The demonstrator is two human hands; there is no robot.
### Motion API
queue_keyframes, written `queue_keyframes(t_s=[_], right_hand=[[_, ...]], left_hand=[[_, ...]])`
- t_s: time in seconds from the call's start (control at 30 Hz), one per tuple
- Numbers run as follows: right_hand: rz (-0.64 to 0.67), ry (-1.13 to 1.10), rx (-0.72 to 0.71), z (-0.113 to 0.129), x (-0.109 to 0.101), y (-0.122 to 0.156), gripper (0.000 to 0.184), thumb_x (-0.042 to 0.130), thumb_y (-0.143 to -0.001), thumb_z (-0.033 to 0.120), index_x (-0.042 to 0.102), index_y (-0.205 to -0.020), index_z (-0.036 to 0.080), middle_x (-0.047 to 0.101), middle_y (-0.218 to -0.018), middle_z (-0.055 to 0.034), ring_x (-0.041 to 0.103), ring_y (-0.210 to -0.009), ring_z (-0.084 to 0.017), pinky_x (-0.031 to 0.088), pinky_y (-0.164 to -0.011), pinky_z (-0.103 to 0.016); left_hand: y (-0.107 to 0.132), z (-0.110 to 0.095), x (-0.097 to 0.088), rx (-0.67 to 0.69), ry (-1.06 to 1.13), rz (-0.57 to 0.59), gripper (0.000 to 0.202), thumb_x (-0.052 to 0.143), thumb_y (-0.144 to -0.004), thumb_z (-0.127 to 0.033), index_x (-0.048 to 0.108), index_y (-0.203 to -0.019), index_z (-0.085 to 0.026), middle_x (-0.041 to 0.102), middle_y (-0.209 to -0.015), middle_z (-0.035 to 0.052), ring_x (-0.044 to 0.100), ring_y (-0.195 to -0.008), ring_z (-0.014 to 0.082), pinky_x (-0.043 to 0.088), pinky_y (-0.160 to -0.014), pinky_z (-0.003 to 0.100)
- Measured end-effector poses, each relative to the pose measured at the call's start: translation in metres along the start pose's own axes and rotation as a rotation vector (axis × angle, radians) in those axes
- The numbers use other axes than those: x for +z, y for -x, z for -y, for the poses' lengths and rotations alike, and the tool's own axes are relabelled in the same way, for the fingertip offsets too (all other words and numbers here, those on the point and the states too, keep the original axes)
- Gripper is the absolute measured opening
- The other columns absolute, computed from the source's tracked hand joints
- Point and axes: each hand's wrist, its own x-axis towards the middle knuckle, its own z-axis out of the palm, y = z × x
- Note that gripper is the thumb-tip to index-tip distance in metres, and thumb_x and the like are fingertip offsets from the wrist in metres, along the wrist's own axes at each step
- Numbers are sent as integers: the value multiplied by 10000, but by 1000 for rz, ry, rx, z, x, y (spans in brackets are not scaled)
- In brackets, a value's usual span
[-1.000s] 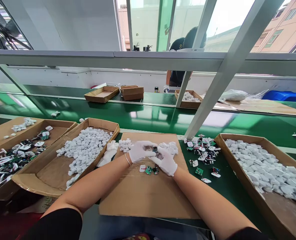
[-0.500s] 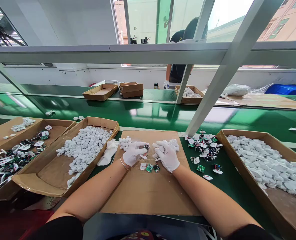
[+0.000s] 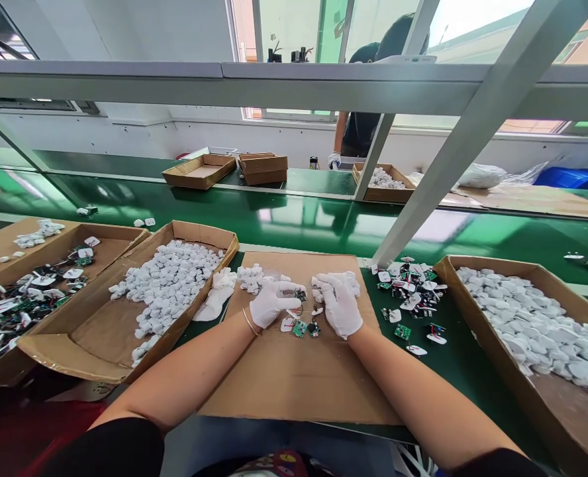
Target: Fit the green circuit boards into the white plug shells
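— What do the hands work on?
— A green desk [image 3: 453,371] with a flat cardboard sheet [image 3: 294,377] at lower centre. Both gloved hands rest on its far half.
— And the hands?
— The left hand [image 3: 273,303] has its fingers pinched shut on a small circuit board [image 3: 300,295] with thin wires, at the centre of the frame. The right hand [image 3: 342,306] lies just right of it, not touching. Its fingers curl over a heap of white shells [image 3: 318,286] at the sheet's far edge; whether they grip one I cannot tell.
— How does the board lie?
— Left of the right hand, at the left fingertips. It is too small to tell its long axis. A few loose boards [image 3: 306,328] lie between the two hands, nearer the wrists.
— Any change?
— A second ago both hands met over the board. Now they are apart, the right one over the heap.
— Farther out?
— A left box [image 3: 202,229] and a right box [image 3: 487,263] of shells, a pile of boards [image 3: 408,291], then a belt [image 3: 298,222]. A co-worker [image 3: 358,129] stands at upper centre.
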Motion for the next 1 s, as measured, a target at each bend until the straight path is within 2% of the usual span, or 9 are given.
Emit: queue_keyframes(t_s=[0.13,0.3,0.4,0.47,0.53,0.6,0.7,0.83,1.0], right_hand=[[3,-61,28,1,0,2,291,475,-927,365,667,-1094,223,669,-839,-57,602,-806,-214,474,-784,-393],[124,-159,172,4,-1,1,323,509,-907,442,650,-716,223,609,-584,-15,560,-593,-180,454,-618,-338],[155,-246,246,7,-3,-1,394,503,-909,463,594,-604,231,538,-485,0,519,-510,-167,440,-563,-330],[134,-298,210,9,-3,-1,351,513,-904,450,626,-656,230,581,-563,-15,555,-581,-179,472,-615,-341],[95,-352,185,11,-3,-2,224,566,-871,422,672,-832,229,642,-706,-31,600,-679,-191,506,-686,-357],[84,-382,191,12,-1,-1,216,631,-819,391,667,-962,232,671,-805,-40,630,-754,-203,525,-751,-377],[96,-404,230,8,2,-1,205,683,-766,383,659,-904,233,685,-820,-46,648,-799,-218,529,-801,-407],[88,-478,299,3,2,0,332,730,-703,419,651,-960,223,677,-775,-42,654,-748,-215,545,-752,-408],[128,-457,280,1,1,1,217,701,-748,400,658,-864,222,673,-812,-42,664,-756,-210,560,-739,-399]], left_hand=[[1,-2,3,-42,32,-50,379,759,-577,-220,740,-940,-112,695,-847,65,603,-740,158,483,-677,270],[1,-2,5,-58,55,-50,381,764,-571,-194,738,-941,-104,692,-806,59,594,-677,135,476,-630,255],[2,0,4,-82,49,-45,434,777,-572,-210,733,-993,-115,700,-806,54,590,-627,126,474,-597,254],[2,0,3,-74,23,-49,441,784,-570,-212,735,-998,-118,708,-823,56,599,-640,134,480,-605,258],[2,2,2,-50,-3,-49,441,787,-578,-218,736,-1004,-115,715,-848,64,618,-689,153,493,-641,269],[1,3,2,-28,-22,-37,441,781,-597,-231,732,-1018,-112,720,-865,71,631,-733,171,502,-680,284],[0,6,0,9,-64,-31,412,765,-626,-250,732,-1015,-120,723,-884,74,639,-778,188,507,-722,301],[0,5,-2,73,-170,-46,339,749,-649,-260,744,-959,-124,717,-887,73,637,-840,209,503,-776,319],[-2,8,-7,106,-212,-81,354,740,-648,-222,743,-992,-138,720,-920,69,629,-858,200,493,-821,325]])
